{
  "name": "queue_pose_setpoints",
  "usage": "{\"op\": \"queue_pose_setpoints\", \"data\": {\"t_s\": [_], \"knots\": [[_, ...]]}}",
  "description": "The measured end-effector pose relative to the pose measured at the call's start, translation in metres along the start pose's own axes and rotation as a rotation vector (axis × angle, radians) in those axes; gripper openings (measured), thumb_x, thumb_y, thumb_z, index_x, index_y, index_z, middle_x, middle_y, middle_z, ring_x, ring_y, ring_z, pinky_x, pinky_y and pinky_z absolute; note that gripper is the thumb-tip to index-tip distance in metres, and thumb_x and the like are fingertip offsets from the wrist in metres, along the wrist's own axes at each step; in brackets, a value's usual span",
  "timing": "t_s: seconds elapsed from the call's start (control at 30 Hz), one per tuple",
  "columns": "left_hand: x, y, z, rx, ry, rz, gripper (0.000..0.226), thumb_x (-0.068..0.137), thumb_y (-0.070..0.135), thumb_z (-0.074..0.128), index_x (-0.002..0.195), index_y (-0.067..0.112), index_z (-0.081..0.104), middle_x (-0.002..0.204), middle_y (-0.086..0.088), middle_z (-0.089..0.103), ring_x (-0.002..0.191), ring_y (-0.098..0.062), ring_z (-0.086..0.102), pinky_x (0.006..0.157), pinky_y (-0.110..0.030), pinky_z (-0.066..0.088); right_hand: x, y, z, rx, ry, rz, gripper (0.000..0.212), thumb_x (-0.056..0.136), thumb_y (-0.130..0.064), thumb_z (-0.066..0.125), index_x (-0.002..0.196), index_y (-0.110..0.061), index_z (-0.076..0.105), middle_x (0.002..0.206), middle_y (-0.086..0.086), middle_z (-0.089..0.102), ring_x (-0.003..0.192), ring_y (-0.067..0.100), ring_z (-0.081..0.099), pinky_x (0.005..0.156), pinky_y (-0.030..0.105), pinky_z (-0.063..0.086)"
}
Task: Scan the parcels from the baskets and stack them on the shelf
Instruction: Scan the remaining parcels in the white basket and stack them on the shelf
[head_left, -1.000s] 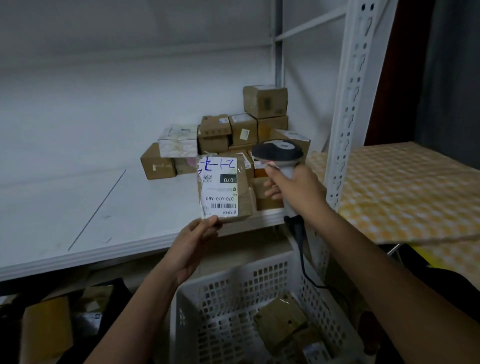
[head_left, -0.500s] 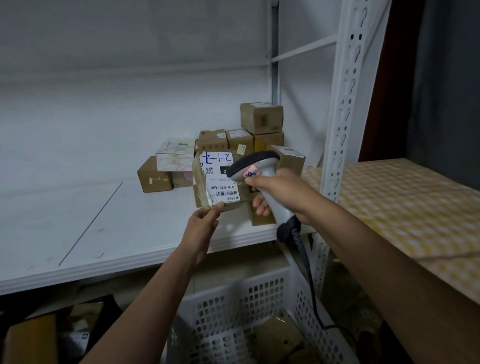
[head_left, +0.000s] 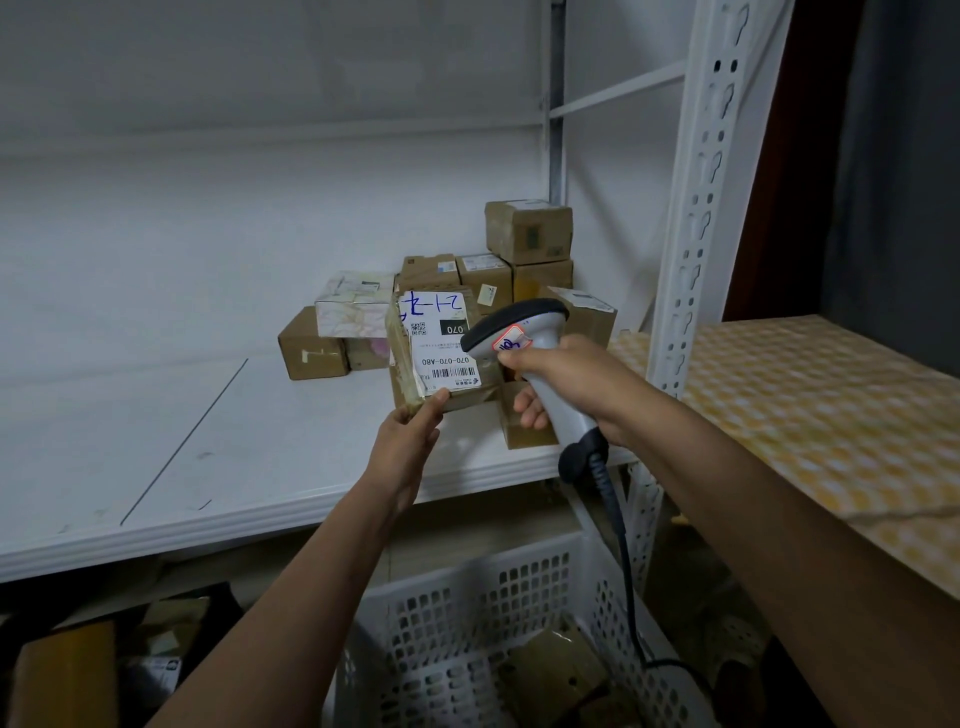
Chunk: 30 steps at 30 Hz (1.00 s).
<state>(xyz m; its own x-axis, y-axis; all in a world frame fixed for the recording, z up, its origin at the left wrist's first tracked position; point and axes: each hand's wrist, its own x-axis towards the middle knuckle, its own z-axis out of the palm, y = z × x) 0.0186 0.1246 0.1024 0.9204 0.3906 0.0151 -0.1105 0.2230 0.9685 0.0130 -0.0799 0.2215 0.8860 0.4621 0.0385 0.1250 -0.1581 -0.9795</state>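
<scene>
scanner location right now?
Head view, centre-right: the scanner is gripped by the right hand, its head over the right edge of the labelled parcel held up by the left hand.

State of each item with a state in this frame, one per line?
Brown taped parcel with white label: held up, label upside down, facing the camera.
Left hand: pinches the parcel's lower corner.
Grey handheld scanner: aimed at the label.
Right hand: grips the scanner.
White perforated plastic basket: holds parcels.

The held parcel's white label (head_left: 444, 343) reads — upside down — "070" and "070-070-A80".
</scene>
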Motion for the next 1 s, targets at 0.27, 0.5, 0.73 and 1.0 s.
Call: {"op": "queue_pose_setpoints", "data": {"t_s": [0.27,0.5,0.73,1.0], "knots": [[0.0,-0.003,-0.002,0.008,-0.004,0.0,0.057,0.088,0.037,0.07,0.133,0.006,0.055,0.128,-0.008,0.065,0.123,-0.016,0.057,0.109,-0.031,0.042,0.002,-0.001,-0.002,0.036,-0.007,0.011,0.035,0.095,-0.027,0.063,0.11,0.003,0.055,0.062,0.013,0.065,0.045,0.017,0.061,0.043,0.021,0.048],[0.001,0.002,-0.019,0.008,-0.01,-0.017,0.031,0.095,0.04,0.062,0.117,0.018,0.063,0.124,-0.006,0.067,0.119,-0.021,0.061,0.109,-0.032,0.043,0.022,-0.001,-0.015,-0.025,0.079,0.005,0.031,0.097,-0.028,0.061,0.11,0.0,0.058,0.068,0.015,0.067,0.049,0.019,0.061,0.045,0.022,0.049],[0.04,0.043,0.0,-0.032,-0.039,0.048,0.027,0.1,0.04,0.056,0.12,0.023,0.062,0.118,0.0,0.071,0.111,-0.019,0.067,0.098,-0.03,0.051,0.075,0.0,-0.033,-0.168,0.279,-0.015,0.041,0.098,-0.035,0.058,0.111,0.004,0.062,0.079,0.012,0.071,0.054,0.017,0.063,0.054,0.022,0.054],[0.173,0.111,0.064,0.09,-0.017,0.05,0.027,0.104,0.044,0.045,0.101,0.02,0.055,0.107,-0.009,0.063,0.101,-0.025,0.064,0.098,-0.044,0.055,0.149,0.008,-0.059,-0.202,0.359,-0.005,0.037,0.096,-0.036,0.06,0.096,0.0,0.066,0.078,0.013,0.073,0.067,0.025,0.07,0.076,0.037,0.06]]}}
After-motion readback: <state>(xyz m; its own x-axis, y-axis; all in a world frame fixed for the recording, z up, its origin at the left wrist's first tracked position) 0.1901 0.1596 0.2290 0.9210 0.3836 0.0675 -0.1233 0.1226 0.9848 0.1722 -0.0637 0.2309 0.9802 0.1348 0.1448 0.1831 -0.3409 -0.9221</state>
